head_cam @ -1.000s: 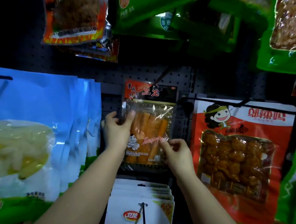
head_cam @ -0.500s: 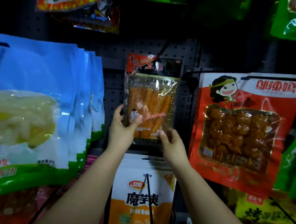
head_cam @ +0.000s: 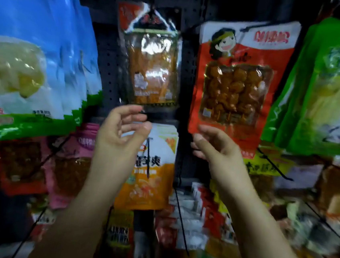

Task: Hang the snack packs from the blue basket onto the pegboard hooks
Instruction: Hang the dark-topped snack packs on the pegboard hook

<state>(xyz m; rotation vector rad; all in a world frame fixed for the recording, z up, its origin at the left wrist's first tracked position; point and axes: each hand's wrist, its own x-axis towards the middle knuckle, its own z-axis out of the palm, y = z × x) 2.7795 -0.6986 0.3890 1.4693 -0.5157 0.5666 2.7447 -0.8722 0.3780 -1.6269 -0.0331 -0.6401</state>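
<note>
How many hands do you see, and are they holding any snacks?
2. The left hand is just below the hanging orange stick pack, holding nothing. The right hand is below the red meatball pack, also empty.

The stick-snack pack [head_cam: 150, 63] hangs on the pegboard [head_cam: 106, 63] at centre, with a stack of large packs [head_cam: 36, 56] to its left and the skewer pack [head_cam: 235, 81] to its right. Directly beneath it hangs the konjac pack [head_cam: 154, 169]. The left hand [head_cam: 122, 132] sits just below the stick-snack pack, in front of the konjac pack; the right hand [head_cam: 215, 148] is at the skewer pack's lower left corner.
</note>
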